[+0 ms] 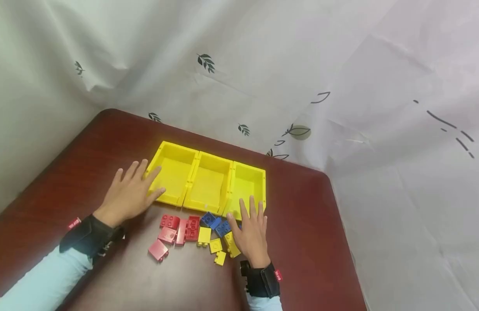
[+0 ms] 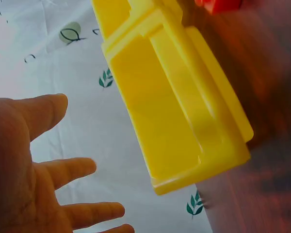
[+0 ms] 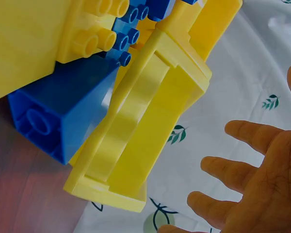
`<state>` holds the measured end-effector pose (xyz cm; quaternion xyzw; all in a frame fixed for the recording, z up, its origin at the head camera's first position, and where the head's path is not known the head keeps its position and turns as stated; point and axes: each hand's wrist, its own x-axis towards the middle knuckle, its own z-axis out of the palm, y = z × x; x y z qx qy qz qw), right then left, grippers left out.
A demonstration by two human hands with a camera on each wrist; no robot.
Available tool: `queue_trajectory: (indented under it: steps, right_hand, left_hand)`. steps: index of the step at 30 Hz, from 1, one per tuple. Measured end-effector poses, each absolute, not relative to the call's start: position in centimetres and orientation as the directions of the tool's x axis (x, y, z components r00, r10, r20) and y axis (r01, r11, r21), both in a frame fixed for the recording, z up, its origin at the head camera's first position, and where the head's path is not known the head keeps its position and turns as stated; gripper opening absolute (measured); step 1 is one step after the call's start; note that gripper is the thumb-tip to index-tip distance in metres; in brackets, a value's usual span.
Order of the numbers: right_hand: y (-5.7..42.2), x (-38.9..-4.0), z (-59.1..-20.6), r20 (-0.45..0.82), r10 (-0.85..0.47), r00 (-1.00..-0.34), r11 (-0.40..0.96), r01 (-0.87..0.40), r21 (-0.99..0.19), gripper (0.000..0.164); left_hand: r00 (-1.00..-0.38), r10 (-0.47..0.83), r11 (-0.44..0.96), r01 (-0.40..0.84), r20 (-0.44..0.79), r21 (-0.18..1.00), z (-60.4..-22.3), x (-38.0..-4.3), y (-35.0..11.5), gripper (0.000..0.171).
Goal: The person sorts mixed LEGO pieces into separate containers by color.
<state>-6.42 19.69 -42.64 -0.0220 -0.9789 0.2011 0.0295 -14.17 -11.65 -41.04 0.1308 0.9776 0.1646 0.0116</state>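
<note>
My left hand (image 1: pixel 126 192) hangs palm down with fingers spread, overlapping the left end of a yellow three-part bin (image 1: pixel 171 170) in the head view. The left wrist view shows those fingers straight, apart from the bin wall (image 2: pixel 203 102), holding nothing. Over the bin's right compartment (image 1: pixel 248 181) reach the fingertips of my right hand (image 1: pixel 253 237), also spread. In the right wrist view its fingers (image 3: pixel 228 172) hold nothing. Red bricks (image 1: pixel 158 250) lie in front of the bin's left and middle; blue bricks (image 1: pixel 223 229) and yellow bricks (image 1: pixel 204 236) lie beside the right hand.
The dark reddish table (image 1: pixel 301 242) has rounded far corners. A pale cloth (image 1: pixel 165 65) with printed leaves hangs behind and along the sides. Close to the right wrist camera, a tall blue brick (image 3: pixel 63 107) leans near the bin, beside a large yellow brick (image 3: pixel 22 43).
</note>
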Motion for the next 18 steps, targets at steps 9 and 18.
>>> queue_trajectory:
  steps: [9,18]
  right_hand:
    - [19.9,-4.0,-42.5,0.035,0.093,-0.995,0.899,0.069,-0.432,0.064]
    - [19.1,-1.3,-43.2,0.040,0.097,-0.995,0.894,0.069,-0.443,0.051]
  left_hand:
    - [-0.967,0.250,0.907,0.218,-0.046,0.361,-42.0,-19.9,-12.2,0.085]
    - [-0.960,0.205,0.862,0.084,-0.192,0.501,-43.9,-20.8,-14.8,0.093]
